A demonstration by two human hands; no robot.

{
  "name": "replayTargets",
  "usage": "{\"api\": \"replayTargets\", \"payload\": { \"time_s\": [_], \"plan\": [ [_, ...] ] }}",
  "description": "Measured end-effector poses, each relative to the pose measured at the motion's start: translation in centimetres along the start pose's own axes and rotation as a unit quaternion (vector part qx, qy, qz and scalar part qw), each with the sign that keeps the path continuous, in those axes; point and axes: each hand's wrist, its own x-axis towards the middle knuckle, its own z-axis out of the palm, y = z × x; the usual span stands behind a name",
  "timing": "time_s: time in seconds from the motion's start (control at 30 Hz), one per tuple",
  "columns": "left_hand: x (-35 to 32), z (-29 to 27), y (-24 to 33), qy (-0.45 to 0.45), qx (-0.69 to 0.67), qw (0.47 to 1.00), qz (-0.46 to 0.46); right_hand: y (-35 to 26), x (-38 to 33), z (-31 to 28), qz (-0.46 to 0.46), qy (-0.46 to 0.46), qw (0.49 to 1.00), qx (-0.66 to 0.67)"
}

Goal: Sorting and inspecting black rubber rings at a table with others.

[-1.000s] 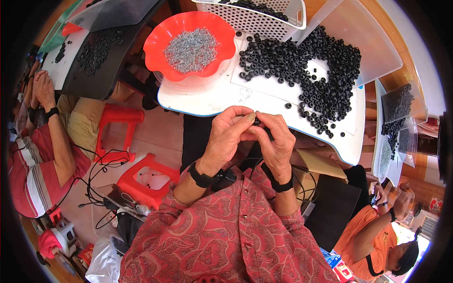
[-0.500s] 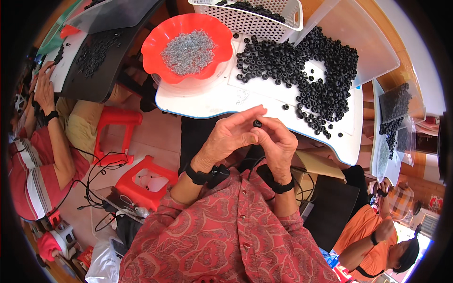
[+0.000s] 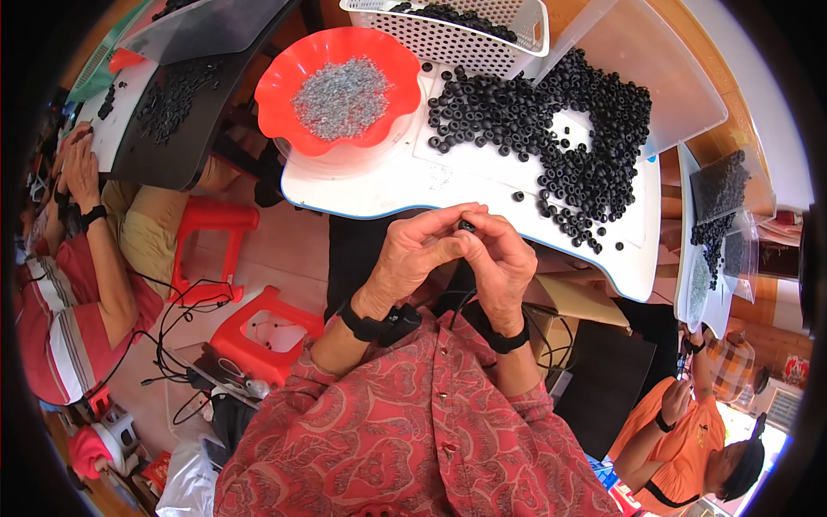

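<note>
My left hand (image 3: 405, 265) and my right hand (image 3: 498, 260) meet fingertip to fingertip just in front of the white table's near edge. Pinched between their fingers is a small, round black ring-shaped part (image 3: 467, 226), mostly covered by the fingertips. Whether a clear piece is held with it, I cannot tell. Beyond my hands, many similar black ring-shaped parts (image 3: 594, 181) lie spread over the white table (image 3: 362, 185). To their left, a red wavy-rimmed bowl (image 3: 276, 90) holds a heap of tiny clear pieces (image 3: 343, 99).
A white perforated basket (image 3: 448, 36) of black parts stands at the back, beside a translucent bin (image 3: 676, 82) tipped onto the table. Red stools (image 3: 258, 340) and loose cables (image 3: 177, 345) are at my left. Co-workers sit on both sides. An open cardboard box (image 3: 564, 314) is at my right.
My fingertips have drawn closer together around the black part, and both hands have shifted slightly left. The co-worker at right has raised a hand; the one at left has moved hands together.
</note>
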Motion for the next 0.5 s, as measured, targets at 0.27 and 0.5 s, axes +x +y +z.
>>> {"api": "replayTargets", "payload": {
  "time_s": [0.27, 0.5],
  "plan": [
    [0.0, 0.9, 0.4, 0.007, -0.027, 0.999, 0.015, -0.1, 0.1, -0.2, -0.013, -0.006, 1.0, 0.017],
    [-0.1, 0.7, 0.7, 0.033, -0.052, 0.998, 0.023, -0.8, 0.9, -0.9, -0.061, 0.01, 0.995, -0.084]
  ]
}}
